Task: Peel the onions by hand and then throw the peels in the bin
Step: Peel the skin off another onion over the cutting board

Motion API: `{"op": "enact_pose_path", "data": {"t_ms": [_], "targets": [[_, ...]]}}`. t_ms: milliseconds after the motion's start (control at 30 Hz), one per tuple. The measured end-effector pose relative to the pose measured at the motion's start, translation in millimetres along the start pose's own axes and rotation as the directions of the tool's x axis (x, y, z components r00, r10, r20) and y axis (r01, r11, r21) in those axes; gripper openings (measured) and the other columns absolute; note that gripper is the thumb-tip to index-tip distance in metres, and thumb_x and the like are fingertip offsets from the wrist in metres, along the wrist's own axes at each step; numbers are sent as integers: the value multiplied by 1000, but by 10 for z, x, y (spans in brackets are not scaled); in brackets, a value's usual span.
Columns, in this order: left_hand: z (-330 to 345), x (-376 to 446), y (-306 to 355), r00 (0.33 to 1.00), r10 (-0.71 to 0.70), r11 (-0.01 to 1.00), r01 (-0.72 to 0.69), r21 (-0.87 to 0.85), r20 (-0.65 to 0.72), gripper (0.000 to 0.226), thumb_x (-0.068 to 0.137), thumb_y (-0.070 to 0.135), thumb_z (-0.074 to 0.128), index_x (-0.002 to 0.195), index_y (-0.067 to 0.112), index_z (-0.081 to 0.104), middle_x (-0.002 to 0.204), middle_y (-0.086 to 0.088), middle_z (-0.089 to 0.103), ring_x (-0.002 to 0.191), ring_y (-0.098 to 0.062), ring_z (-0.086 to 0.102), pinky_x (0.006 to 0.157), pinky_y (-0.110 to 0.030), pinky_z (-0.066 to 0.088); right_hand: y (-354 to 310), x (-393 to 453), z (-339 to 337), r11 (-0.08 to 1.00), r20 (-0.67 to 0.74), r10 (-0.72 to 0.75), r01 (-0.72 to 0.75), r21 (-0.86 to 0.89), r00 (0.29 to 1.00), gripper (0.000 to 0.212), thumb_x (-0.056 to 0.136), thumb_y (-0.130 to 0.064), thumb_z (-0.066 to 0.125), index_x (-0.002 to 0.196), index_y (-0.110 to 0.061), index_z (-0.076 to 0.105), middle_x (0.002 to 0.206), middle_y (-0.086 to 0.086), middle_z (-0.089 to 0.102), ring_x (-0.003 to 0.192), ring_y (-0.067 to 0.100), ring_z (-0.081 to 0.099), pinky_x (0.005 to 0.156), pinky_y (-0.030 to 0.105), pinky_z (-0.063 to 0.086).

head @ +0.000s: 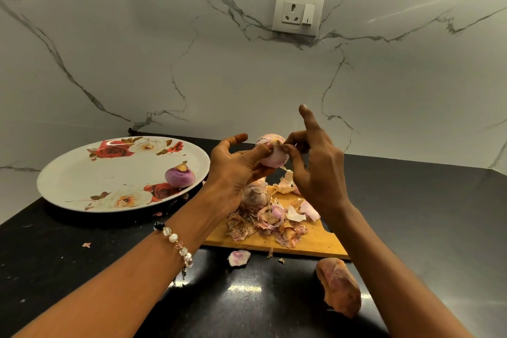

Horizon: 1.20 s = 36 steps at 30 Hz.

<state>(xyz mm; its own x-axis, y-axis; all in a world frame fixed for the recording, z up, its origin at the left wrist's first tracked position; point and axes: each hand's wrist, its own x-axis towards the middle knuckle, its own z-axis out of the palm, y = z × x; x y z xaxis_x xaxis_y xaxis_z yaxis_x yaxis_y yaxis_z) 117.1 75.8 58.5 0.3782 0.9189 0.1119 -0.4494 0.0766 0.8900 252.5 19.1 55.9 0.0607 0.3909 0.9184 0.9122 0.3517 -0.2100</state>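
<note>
Two hands work on one onion above a dark counter (68, 255). Far at 9 o'clock sits a big white plate (82, 173) with red and white roses painted on it. One peeled purple onion (179, 176) rests on the plate near its 3 o'clock rim.

Next comes the left hand (233, 170), with a bead bracelet (175, 240) on its wrist. Its fingers curl around the pale onion (270, 155) and its thumb presses on the top, so it holds the onion in the air. The right hand (315, 170) touches the onion at its 3 o'clock side. Its thumb and a bent finger seem to pinch a bit of skin there, but that spot is small and hard to see. Its first finger points up toward 12 o'clock.

Under the hands, at 6 o'clock from the held onion, lies a wooden board (315, 241). Another onion with skin on (255, 195) sits on the board in a pile of dry peels (269, 223). One loose pink peel (238, 257) lies on the counter just in front of the board. At 5 o'clock, near the right arm, lies a brown lumpy thing (338, 287) that I cannot name.

On the marble wall (137, 49) at 12 o'clock is a white socket (298, 11).
</note>
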Motion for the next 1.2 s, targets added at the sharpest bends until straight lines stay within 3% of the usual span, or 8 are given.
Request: {"op": "enact_pose_path", "data": {"t_ms": [233,400,500,667,833,967,1100,1200], "targets": [[13,-19,-11,999,-45,997,47,-66,26,60,73,9,75,127,11,49,106,-16,63,76,-27,73,63,-35,60,-14,-42,104,983,21,165,-166,74,986,62,86,0,43,147,1,32,93,13,54,84,19,54,75,7,42],[8,3,31,996,-65,986,72,-150,55,56,76,9,71,127,8,49,113,-22,61,79,-28,72,69,-41,61,56,1,-7,955,-4,263,-260,141,965,49,93,6,52,140,-3,43,85,5,55,78,15,56,71,12,48],[-4,15,34,996,-80,984,87,-154,49,52,80,7,69,127,7,49,112,-22,62,81,-28,71,69,-40,61,54,23,-65,959,-24,239,-232,166,971,31,95,2,52,125,-5,59,90,5,65,80,8,62,71,6,47],[-9,40,9,994,-106,988,107,-108,18,47,83,7,69,126,7,50,111,-21,63,85,-30,70,67,-38,61,74,29,-67,995,3,93,-93,36,996,18,89,-5,63,105,-4,71,95,-3,64,85,19,62,73,9,48],[-37,56,12,994,-98,990,103,-94,56,45,84,7,67,126,9,51,109,-19,64,87,-29,70,73,-38,60,96,32,-94,960,153,205,-229,164,967,46,80,-22,77,122,-8,63,115,5,67,104,17,62,81,25,55],[-51,66,25,992,-42,998,46,-30,118,51,81,8,68,129,12,51,115,-17,62,93,-28,69,80,-37,59,115,57,-121,933,223,222,-273,233,949,60,74,-24,80,128,-8,58,110,4,68,98,16,67,83,27,58],[-73,80,21,980,79,986,-104,130,181,80,59,23,78,133,17,48,122,-16,63,104,-28,66,89,-41,55,98,62,-138,938,226,176,-232,256,958,63,74,-18,82,130,-8,55,110,4,66,98,16,67,85,28,58],[-82,72,17,967,181,940,-224,258,178,78,61,24,80,132,23,48,116,-7,66,102,-19,66,88,-34,56,106,81,-173,940,260,149,-218,263,954,63,76,-16,81,132,-12,52,112,0,63,103,15,65,85,29,57]]}}
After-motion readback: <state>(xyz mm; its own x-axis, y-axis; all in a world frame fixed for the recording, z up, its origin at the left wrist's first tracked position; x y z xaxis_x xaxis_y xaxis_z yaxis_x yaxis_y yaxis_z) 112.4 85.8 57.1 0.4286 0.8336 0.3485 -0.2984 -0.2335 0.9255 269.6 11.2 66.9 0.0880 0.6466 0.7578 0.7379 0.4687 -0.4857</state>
